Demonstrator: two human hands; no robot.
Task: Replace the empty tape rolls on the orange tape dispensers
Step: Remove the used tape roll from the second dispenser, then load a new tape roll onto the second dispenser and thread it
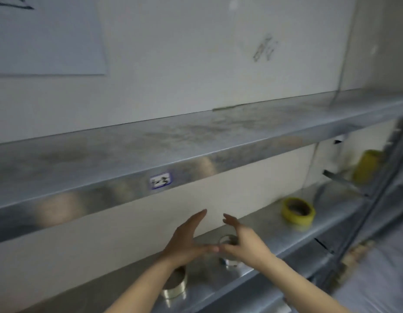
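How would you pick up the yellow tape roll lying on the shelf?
Pinch the wall of the yellow roll: thumb in the hole, fingers outside. It lies flat, hole up, so the wall is free. Come from the open front with the right hand, which is nearer; the upper shelf probably blocks a straight drop.

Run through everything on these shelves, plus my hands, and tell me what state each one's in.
Left hand, open, fingers straight, holding nothing.
Right hand, open over a clear tape roll; contact unclear.
Near clear tape roll, flat on the lower shelf, partly hidden.
Yellow tape roll, lying flat, hole up, untouched.
Far yellow roll, too blurred to tell.
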